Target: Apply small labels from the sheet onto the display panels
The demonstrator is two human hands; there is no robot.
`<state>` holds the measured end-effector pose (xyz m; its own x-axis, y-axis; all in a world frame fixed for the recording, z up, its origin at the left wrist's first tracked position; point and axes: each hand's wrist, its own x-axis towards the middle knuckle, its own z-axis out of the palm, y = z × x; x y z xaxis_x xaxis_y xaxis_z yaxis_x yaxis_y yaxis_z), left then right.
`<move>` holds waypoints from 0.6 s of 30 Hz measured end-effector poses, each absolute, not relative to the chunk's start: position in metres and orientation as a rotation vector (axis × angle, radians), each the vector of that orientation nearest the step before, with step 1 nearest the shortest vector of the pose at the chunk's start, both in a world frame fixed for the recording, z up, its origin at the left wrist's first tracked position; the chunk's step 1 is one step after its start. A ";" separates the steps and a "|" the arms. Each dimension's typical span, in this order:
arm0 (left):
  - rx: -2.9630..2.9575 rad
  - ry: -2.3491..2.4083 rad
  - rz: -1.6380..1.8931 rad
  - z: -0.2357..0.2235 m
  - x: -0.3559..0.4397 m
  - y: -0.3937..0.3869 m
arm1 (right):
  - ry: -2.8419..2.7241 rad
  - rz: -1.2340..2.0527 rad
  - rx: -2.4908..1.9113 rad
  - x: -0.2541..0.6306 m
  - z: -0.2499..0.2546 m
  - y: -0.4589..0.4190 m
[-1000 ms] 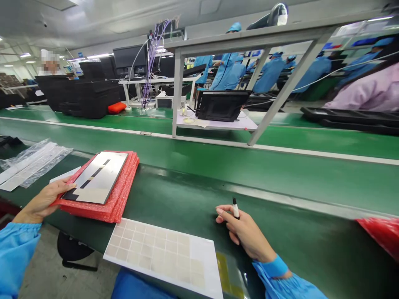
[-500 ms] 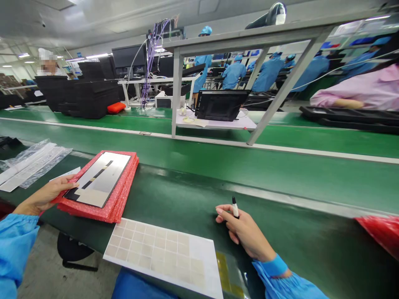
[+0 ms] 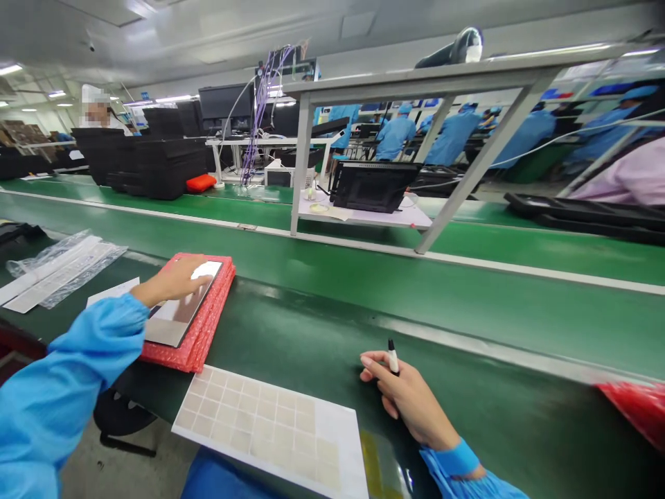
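Note:
My left hand (image 3: 174,281) reaches across a flat silver panel (image 3: 170,331) that looks like a display screen. Its fingers are stretched out over the panel's far part; whether they touch it cannot be seen clearly. Beneath the panel is a stack of red bubble-wrap sheets or bags (image 3: 215,305). In my right hand (image 3: 415,402), the fingers close around a black-and-white marker pen (image 3: 393,357), its black end pointing up, above the green bench (image 3: 291,326). Between the hands, near the front edge, lies a white sheet of pale square stickers (image 3: 260,426).
Clear plastic bags with white strips (image 3: 62,274) lie at the left. Yellowish film (image 3: 382,464) is beside the sticker sheet, and red bubble wrap (image 3: 636,412) at far right. Beyond runs a green conveyor (image 3: 358,277) with a metal-framed shelf (image 3: 304,166). Co-workers sit behind.
My left hand has left the near-left edge of the panel and stack and moved forward and right over the panel. My right hand still holds the marker pen in nearly the same place.

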<state>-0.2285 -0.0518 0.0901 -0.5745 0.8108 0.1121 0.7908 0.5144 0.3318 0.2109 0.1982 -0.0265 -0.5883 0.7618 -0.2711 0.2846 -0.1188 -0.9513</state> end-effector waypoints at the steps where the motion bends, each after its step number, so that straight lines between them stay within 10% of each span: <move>1: 1.463 2.664 0.515 0.084 -0.230 -0.036 | -1.786 1.751 -1.151 0.211 -0.026 0.198; 18: 1.118 2.899 0.418 0.079 -0.307 -0.080 | -1.806 1.734 -1.195 0.213 -0.028 0.201</move>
<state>-0.3073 -0.0802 0.0795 -0.7455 0.6604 0.0897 0.6588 0.7100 0.2486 0.2134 0.2010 -0.0279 -0.5747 0.7664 -0.2870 0.3178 -0.1141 -0.9413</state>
